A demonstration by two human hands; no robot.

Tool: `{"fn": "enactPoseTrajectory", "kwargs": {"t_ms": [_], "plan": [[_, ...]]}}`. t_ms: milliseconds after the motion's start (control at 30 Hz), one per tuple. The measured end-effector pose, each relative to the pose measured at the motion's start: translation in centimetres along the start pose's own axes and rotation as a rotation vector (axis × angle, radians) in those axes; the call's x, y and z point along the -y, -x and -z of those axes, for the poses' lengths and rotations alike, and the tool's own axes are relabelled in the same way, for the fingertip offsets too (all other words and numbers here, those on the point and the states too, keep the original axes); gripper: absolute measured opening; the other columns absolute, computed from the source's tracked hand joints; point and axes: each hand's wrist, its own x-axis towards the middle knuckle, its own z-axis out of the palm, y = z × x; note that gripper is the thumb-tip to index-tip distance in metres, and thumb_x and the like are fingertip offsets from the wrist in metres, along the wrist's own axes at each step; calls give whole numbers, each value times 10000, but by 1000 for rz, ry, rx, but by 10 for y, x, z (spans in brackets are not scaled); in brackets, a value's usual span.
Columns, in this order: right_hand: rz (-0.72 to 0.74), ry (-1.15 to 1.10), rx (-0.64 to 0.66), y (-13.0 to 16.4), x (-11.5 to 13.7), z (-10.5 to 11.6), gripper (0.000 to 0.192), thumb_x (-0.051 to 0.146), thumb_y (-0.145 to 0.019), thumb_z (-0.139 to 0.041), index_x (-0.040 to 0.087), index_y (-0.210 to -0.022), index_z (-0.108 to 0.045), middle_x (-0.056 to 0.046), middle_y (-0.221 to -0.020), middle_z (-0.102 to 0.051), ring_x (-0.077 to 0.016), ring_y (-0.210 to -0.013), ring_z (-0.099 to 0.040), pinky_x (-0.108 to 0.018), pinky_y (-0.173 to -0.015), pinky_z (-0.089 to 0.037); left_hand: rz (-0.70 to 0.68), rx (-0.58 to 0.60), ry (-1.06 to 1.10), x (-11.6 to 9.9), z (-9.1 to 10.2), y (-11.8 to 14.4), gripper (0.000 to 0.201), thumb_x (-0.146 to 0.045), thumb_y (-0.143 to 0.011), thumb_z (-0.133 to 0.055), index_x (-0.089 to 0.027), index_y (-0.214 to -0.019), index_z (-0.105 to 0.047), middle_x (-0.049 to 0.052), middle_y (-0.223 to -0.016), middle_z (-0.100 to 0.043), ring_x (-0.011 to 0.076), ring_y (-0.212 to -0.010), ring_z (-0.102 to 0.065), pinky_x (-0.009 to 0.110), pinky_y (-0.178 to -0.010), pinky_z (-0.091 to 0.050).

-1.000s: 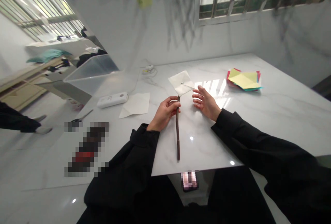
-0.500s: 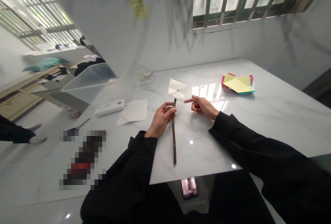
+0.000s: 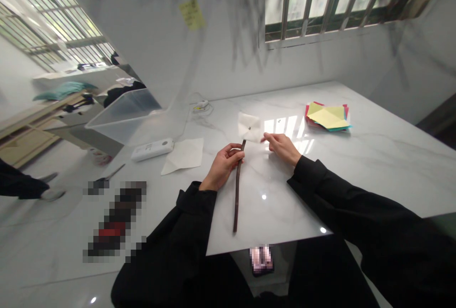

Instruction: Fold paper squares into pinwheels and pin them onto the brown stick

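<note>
My left hand is closed around the upper part of a thin dark brown stick, thumb on its near side. At the stick's top sits a white paper pinwheel head with a small dark fastener at its middle. The stick slants a little, its lower end towards the table's front edge. Just right of the paper is my right hand, index finger reaching towards the paper's lower right corner and the other fingers curled. Nothing shows in this hand; whether the fingertip touches the paper I cannot tell.
A white sheet and a white oblong device lie at left, near a clear plastic bin. Coloured papers are stacked at right. A cable lies by the wall. Scissors and a pixelated item are front left.
The pinwheel head has shifted slightly right and nearer, and the stick's lower end has swung left. My right index finger has drawn in and bent a little.
</note>
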Motion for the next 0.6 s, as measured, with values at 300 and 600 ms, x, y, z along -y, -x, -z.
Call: {"fn": "enactPoseTrajectory", "kwargs": {"t_ms": [300,600], "plan": [[51,216,-110,-5,-9,7,531,635,-981,-458,189,-959,-747,-12,-643,-608,-201,-670,-607,-320,-730,-415,-9,9,34,5,4,-4,438,-337,-684,-915,-184,-1009,-665,-27,-801,-659,98,-698,-584,232,-705,-453],[22,109,161,-2,-8,1,802,831,-939,-362,172,-552,-602,-5,-492,-463,-127,-514,-455,-289,-610,-380,-20,-22,51,4,2,-4,434,-321,-694,-903,-180,-1028,-664,-17,-811,-667,105,-713,-587,244,-730,-455]]}}
